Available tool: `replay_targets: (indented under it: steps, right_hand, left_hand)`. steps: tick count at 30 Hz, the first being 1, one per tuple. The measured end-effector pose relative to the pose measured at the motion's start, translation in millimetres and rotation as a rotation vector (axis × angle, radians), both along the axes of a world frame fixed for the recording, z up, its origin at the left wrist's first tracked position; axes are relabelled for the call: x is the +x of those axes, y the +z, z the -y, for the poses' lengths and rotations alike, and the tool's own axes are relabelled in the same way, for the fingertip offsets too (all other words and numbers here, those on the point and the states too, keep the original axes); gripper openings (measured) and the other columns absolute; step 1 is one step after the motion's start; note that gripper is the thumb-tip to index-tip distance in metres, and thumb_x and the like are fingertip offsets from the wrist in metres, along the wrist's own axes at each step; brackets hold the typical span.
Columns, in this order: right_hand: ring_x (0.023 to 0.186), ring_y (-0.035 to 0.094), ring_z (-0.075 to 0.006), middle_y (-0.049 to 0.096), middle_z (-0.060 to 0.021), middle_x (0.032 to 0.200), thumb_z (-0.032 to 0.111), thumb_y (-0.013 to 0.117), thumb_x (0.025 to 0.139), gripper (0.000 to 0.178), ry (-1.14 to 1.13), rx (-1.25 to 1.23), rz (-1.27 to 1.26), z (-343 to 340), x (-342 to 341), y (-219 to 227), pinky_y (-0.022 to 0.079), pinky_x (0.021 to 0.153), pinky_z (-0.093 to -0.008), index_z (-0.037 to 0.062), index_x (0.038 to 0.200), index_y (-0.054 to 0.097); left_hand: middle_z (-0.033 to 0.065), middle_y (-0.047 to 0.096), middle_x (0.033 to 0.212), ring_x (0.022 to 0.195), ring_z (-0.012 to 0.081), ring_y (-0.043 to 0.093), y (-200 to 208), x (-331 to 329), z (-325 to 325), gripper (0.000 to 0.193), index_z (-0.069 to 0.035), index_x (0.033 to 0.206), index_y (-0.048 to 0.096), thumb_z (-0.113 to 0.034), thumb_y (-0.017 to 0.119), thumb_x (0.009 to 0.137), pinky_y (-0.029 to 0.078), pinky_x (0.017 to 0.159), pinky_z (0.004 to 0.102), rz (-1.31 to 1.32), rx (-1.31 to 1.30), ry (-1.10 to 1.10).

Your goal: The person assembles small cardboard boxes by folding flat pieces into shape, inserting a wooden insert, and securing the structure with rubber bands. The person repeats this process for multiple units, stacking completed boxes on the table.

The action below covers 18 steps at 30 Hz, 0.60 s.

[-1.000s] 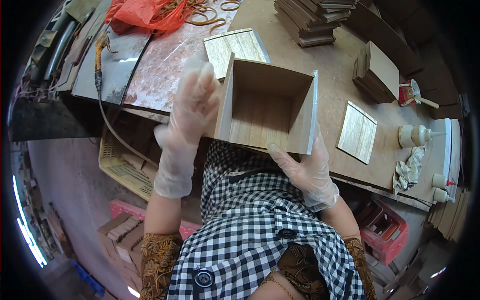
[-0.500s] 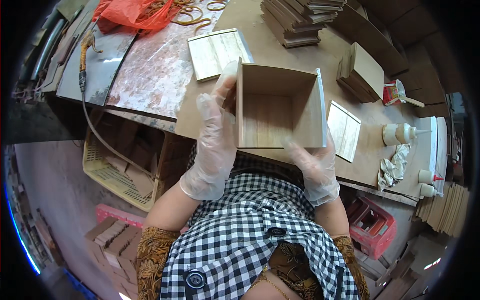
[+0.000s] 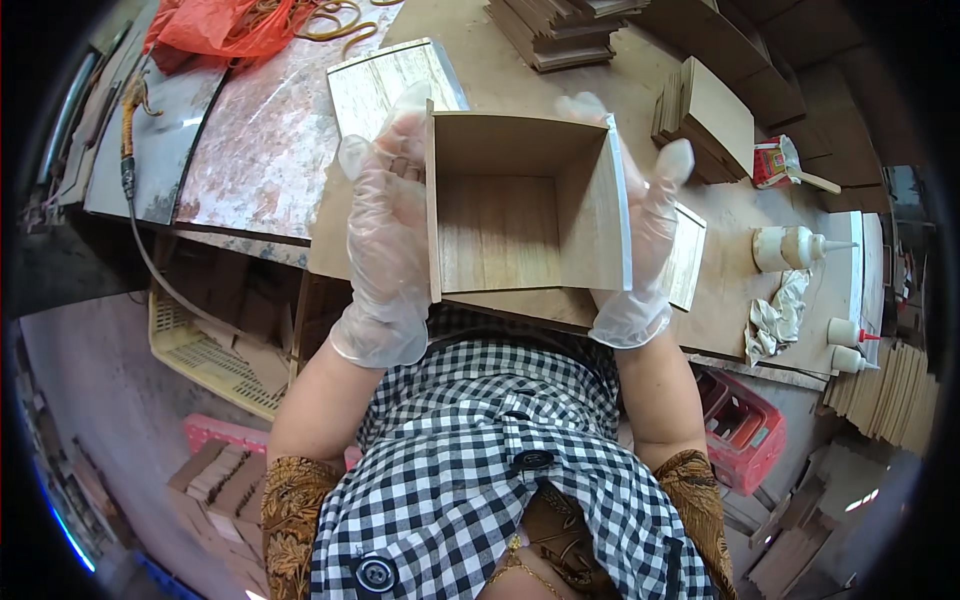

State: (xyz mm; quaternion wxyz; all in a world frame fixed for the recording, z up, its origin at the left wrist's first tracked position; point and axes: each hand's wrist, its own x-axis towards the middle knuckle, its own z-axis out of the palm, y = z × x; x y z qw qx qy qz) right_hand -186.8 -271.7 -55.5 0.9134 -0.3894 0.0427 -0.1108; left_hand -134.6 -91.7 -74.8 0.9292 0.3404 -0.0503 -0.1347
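An open wooden box [image 3: 500, 230] is held up over the table edge, its hollow side facing me. Against its left wall lies my left hand [image 3: 385, 235], in a clear plastic glove, fingers behind that wall. The palm of my right hand [image 3: 652, 235], gloved the same way, rests along the right wall, with its thumb sticking out away from the box. Both hands grip the box between them. Behind my left hand a pale wood-grain panel [image 3: 395, 82] lies on the table. A similar panel [image 3: 687, 262] is partly hidden by my right hand.
Stacked brown boards [image 3: 718, 120] stand at the right, with another stack [image 3: 550, 38] farther back. Nearby are a red tub [image 3: 770, 163], a glue bottle [image 3: 785, 248], a crumpled cloth [image 3: 778, 318] and small bottles [image 3: 846, 332]. At left are a hose nozzle [image 3: 128, 125] and yellow crate [image 3: 205, 350].
My right hand has shifted from the box's lower right corner to flat along its right wall. The box and my left hand sit slightly further left and higher in view, as does the table.
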Motion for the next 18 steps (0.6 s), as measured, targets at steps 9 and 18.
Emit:
replay_targets:
  steps: [9, 18]
  right_hand:
    - [0.145, 0.035, -0.0207, 0.04, -0.0078, 0.156, 0.072, 0.038, 0.097, 0.091, 0.07, -0.119, -0.089, -14, 3, -1, 0.023, 0.123, -0.0366, 0.0025, 0.156, 0.031]
    - [0.144, 0.036, -0.0213, 0.04, -0.0094, 0.156, 0.069, 0.039, 0.098, 0.088, 0.032, -0.196, -0.05, -10, 4, -14, 0.024, 0.123, -0.0379, 0.002, 0.155, 0.032]
  left_hand:
    - [0.0088, 0.059, 0.13, 0.12, 0.0183, 0.057, 2, -4, -4, 0.056, -0.006, 0.14, 0.052, -0.049, 0.033, 0.109, 0.047, 0.105, 0.0347, -0.066, 0.203, -0.089]
    - [0.0094, 0.06, 0.132, 0.118, 0.017, 0.059, 5, -2, 0, 0.06, -0.003, 0.141, 0.051, -0.05, 0.029, 0.11, 0.048, 0.104, 0.0317, -0.023, 0.242, -0.089]
